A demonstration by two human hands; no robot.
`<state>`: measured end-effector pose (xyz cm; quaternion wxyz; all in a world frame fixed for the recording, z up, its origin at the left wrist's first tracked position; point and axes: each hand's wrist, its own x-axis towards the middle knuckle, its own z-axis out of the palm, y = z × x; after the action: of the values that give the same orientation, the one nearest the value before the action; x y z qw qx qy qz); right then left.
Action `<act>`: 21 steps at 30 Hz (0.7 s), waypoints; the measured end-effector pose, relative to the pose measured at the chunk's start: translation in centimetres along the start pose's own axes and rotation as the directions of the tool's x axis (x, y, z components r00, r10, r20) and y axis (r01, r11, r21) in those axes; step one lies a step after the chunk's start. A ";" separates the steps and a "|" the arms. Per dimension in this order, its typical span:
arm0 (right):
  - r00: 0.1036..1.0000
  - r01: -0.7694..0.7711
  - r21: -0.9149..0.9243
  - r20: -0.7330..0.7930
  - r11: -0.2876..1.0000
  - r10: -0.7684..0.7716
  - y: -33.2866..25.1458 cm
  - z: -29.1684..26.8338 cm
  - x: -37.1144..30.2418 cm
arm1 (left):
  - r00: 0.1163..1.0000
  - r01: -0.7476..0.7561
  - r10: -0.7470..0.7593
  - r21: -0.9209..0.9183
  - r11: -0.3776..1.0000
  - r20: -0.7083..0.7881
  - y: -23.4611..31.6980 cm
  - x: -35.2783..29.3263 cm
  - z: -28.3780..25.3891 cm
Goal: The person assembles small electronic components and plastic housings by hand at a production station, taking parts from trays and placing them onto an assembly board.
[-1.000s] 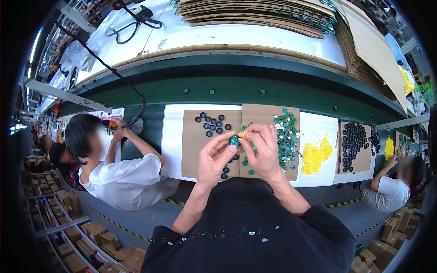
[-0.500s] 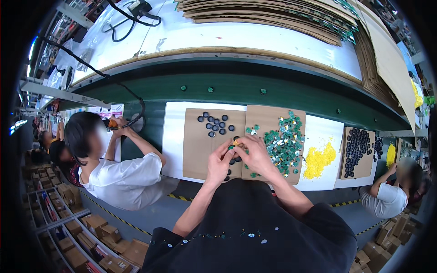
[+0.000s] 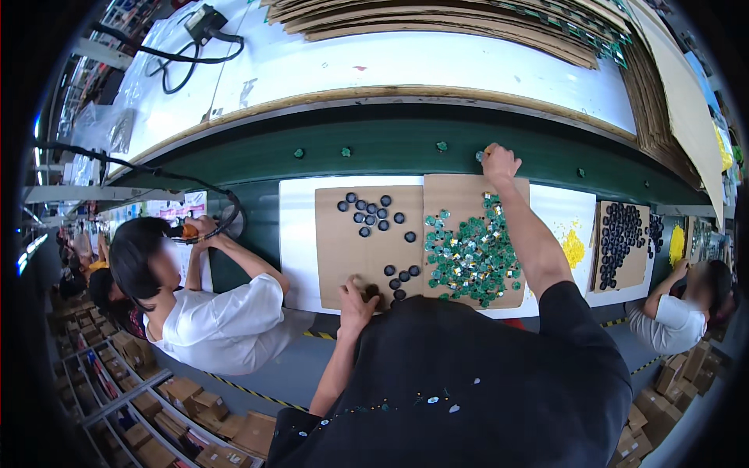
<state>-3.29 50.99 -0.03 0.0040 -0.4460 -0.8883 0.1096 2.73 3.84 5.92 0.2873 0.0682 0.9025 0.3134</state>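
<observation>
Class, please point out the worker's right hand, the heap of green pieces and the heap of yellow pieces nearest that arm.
Right hand (image 3: 502, 164): head view, on the back of the hand.
Green pieces (image 3: 472, 254): head view, mid-heap.
Yellow pieces (image 3: 573, 249): head view, middle of the visible heap.

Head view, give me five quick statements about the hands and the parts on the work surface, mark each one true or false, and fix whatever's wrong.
1. The right hand is stretched out over the dark green strip. True.
2. Both hands are over the same cardboard sheet. False: the left hand is at the near edge of the left cardboard sheet, well apart from the right hand.
3. The green parts are heaped on the right cardboard sheet. True.
4. The yellow pieces lie left of the green parts. False: the yellow pieces lie to their right.
5. Several black round pieces lie on the left cardboard sheet. True.
</observation>
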 end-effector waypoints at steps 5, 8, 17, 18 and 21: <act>0.986 0.033 0.102 -0.164 0.994 -0.016 1.8 0.0 -1.7 | 0.999 -0.033 0.033 -0.071 0.997 -0.002 -3.3 1.1 1.6; 0.963 0.064 0.169 -0.269 0.984 -0.016 4.0 -1.7 -5.1 | 0.979 -0.196 0.191 -0.071 0.978 -0.070 -1.6 2.7 2.2; 0.965 -0.027 0.293 -0.243 0.956 0.102 11.1 -6.7 -18.1 | 0.775 -0.380 0.561 0.495 0.782 -0.291 4.7 15.1 1.6; 0.963 -0.035 0.293 -0.247 0.956 0.111 11.5 -7.0 -19.3 | 0.786 -0.341 0.539 0.515 0.787 -0.303 4.7 16.4 1.7; 0.974 -0.057 0.293 -0.193 0.955 0.117 12.1 -7.2 -22.7 | 0.814 -0.223 0.471 0.567 0.793 -0.340 3.7 19.3 3.2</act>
<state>20.69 41.35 6.63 0.1562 -0.4887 -0.8372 0.1893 -11.60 14.29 -3.10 -0.0298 0.2331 0.9641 0.1235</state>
